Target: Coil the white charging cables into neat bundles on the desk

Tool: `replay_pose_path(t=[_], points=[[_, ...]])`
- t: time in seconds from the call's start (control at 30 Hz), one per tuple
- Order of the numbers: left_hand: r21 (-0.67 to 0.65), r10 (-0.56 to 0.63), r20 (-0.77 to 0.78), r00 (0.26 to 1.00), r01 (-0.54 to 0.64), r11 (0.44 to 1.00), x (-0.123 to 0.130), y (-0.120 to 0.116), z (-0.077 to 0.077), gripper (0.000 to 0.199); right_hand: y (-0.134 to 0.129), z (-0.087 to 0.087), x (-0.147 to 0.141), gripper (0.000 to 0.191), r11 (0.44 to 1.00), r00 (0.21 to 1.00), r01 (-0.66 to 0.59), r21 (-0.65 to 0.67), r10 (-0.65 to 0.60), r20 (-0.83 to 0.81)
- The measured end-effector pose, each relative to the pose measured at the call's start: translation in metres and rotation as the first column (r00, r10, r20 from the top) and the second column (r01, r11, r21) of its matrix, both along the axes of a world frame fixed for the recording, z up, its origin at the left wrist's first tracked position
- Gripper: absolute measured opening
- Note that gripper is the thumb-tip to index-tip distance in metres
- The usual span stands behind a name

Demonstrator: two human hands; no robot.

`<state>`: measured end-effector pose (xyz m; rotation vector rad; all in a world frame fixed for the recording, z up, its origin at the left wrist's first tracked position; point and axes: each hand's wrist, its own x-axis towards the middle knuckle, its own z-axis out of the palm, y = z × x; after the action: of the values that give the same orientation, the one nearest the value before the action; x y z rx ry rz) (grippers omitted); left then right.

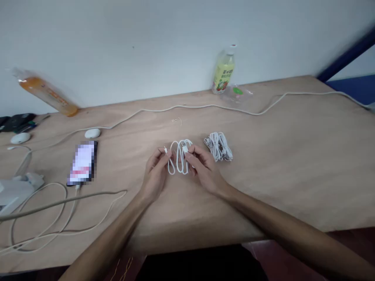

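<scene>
Over the middle of the table, a white USB cable [179, 160] hangs in loose loops between both hands. My left hand [157, 168] pinches one end of it, a slim plug pointing up past the fingertips. The USB-A plug at the other end sticks out of my right hand [204, 167], whose thumb and fingers close on it. Just right of that hand lies a pile of coiled white cables [218, 146]. Beyond the hands, a thin light-coloured tie [177, 120] rests on the wood.
A phone [83, 163] on a charging lead lies left, near white earbud cases [92, 133] and tangled cords [63, 233]. A long white cord [193, 106] crosses the table. Along the wall stand an orange drink bottle [48, 95] and a yellow one [224, 74] beside a plastic wrapper [236, 93].
</scene>
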<state>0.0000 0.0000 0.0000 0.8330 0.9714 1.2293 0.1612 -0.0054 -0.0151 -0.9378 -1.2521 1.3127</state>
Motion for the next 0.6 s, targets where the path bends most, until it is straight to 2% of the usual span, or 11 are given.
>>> replay_pose_path(t=[0.1, 0.23, 0.3, 0.4, 0.5, 0.6], points=[[-0.034, -0.030, 0.063, 0.998, 0.032, 0.999, 0.0007, -0.0017, 0.0005, 0.043, -0.0001, -0.0007, -0.0002, 0.046, 0.999, 0.998, -0.032, -0.027, 0.031, -0.061], [-0.152, -0.117, 0.223, 0.968, 0.153, 0.976, -0.0024, -0.0006, 0.0037, 0.044, -0.0024, -0.0013, -0.0024, 0.045, 0.989, 0.987, -0.100, -0.113, 0.084, -0.137], [-0.205, -0.151, 0.275, 0.949, 0.212, 0.956, -0.0043, 0.0016, 0.0052, 0.038, -0.0044, -0.0004, -0.0039, 0.044, 0.978, 0.975, -0.144, -0.151, 0.114, -0.193], [-0.242, -0.151, 0.301, 0.941, 0.229, 0.943, -0.0063, 0.0048, 0.0054, 0.021, -0.0071, 0.0016, -0.0057, 0.043, 0.968, 0.953, -0.188, -0.167, 0.139, -0.268], [-0.249, -0.181, 0.322, 0.929, 0.267, 0.931, -0.0076, 0.0060, 0.0033, 0.011, -0.0076, 0.0020, -0.0067, 0.045, 0.968, 0.937, -0.195, -0.158, 0.137, -0.320], [-0.270, -0.234, 0.355, 0.905, 0.339, 0.901, -0.0083, 0.0049, 0.0008, 0.020, -0.0066, 0.0015, -0.0069, 0.050, 0.979, 0.943, -0.146, -0.143, 0.094, -0.319]])
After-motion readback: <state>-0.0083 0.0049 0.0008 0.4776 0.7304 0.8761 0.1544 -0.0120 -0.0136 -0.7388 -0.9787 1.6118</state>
